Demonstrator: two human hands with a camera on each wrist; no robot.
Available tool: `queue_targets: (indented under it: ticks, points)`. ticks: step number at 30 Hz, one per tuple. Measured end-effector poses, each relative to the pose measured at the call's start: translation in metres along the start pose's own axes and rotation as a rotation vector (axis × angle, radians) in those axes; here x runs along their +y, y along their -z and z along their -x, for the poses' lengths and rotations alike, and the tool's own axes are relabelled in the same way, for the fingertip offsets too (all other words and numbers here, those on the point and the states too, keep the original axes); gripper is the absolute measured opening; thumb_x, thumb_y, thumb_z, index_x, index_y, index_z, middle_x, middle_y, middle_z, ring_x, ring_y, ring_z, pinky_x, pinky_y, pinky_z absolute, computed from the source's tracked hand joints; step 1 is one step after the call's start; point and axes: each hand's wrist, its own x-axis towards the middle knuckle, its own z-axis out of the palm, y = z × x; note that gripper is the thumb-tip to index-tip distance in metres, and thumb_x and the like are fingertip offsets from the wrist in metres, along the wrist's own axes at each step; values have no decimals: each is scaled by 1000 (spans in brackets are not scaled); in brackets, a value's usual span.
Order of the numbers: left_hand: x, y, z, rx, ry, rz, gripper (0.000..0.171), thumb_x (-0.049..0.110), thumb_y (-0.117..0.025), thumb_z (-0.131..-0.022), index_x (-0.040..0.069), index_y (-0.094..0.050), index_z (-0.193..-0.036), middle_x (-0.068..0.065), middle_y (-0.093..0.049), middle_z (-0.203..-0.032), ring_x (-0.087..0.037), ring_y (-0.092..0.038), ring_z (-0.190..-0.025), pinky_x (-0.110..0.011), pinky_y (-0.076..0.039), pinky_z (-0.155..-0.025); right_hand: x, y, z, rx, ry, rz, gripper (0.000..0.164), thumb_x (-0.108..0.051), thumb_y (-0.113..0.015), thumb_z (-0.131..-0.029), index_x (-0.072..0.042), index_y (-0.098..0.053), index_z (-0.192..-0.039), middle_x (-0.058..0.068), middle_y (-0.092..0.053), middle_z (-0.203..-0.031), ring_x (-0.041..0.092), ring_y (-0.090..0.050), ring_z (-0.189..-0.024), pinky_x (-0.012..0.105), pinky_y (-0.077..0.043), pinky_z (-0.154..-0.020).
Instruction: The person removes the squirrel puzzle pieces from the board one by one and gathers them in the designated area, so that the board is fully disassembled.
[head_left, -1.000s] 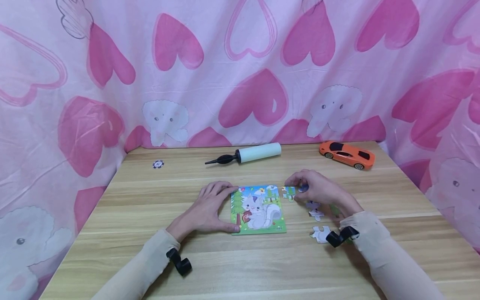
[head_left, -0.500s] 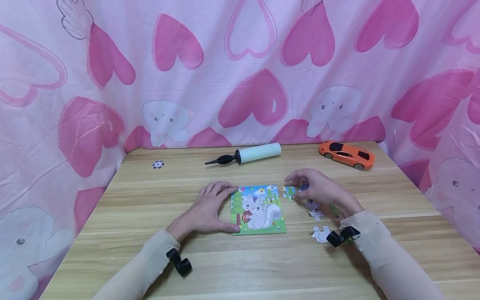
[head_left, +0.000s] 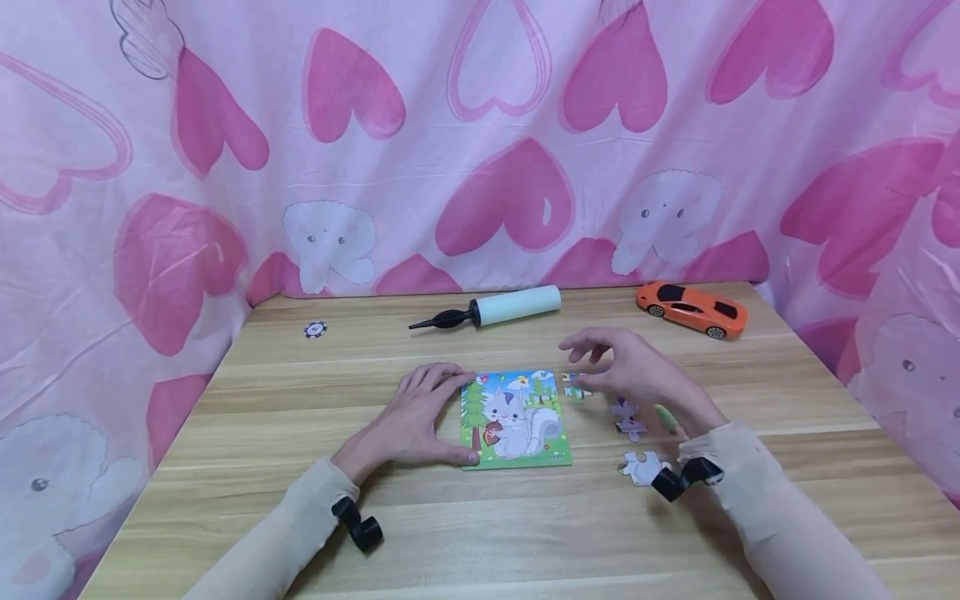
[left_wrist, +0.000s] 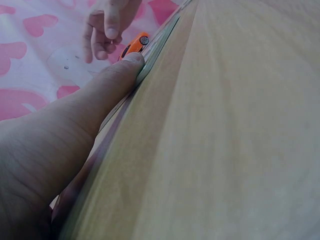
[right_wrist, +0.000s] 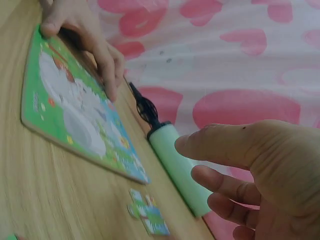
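A square jigsaw puzzle with a squirrel picture lies flat on the wooden table. On its left side rests my left hand, thumb on the near corner and forefinger on the far one. In the right wrist view the thumb and fingers of this left hand touch the puzzle from its far side. My right hand hovers right of the puzzle, fingers apart and loosely bent, holding nothing. Below its fingertips is a loose puzzle piece, lying close to the puzzle's right edge and partly hidden in the head view.
Right of the puzzle lie a purple piece, a white piece and a green piece by the right wrist. Behind are a hand pump, an orange toy car and a poker chip. A heart-patterned cloth hangs behind.
My right hand has lifted slightly, moved a little left, and spread its fingers over the piece near the puzzle. The left hand and the puzzle have stayed put.
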Motion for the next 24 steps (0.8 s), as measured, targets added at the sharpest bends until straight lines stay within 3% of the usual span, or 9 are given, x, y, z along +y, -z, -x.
queue_targets:
  ticks: [5, 14, 24]
  points:
    - [1, 1, 0, 2, 0, 0, 123, 95, -76, -75, 30, -41, -173, 2, -37, -171, -28, -28, -159, -64, -22, -133, -14, -5, 2, 2, 31, -7, 56, -17, -94, -92, -13, -73, -144, 8, -76, -126, 31, -63, -115, 50, -58, -97]
    - [0, 1, 1, 1, -7, -2, 123, 93, -77, -75, 29, -40, -173, 1, -37, -171, -29, -29, -159, -63, -22, -133, -20, -34, 4, -29, 94, 37, 56, -24, -98, -89, -16, -76, -139, 1, -77, -116, 29, -65, -109, 39, -56, -86]
    - [0, 0, 1, 2, -18, -4, 123, 94, -75, -76, 27, -41, -173, 0, -37, -171, -30, -29, -159, -63, -22, -133, -21, -49, 5, -70, 95, 130, 61, -25, -102, -83, -18, -77, -138, -5, -77, -115, 21, -63, -105, 43, -52, -96]
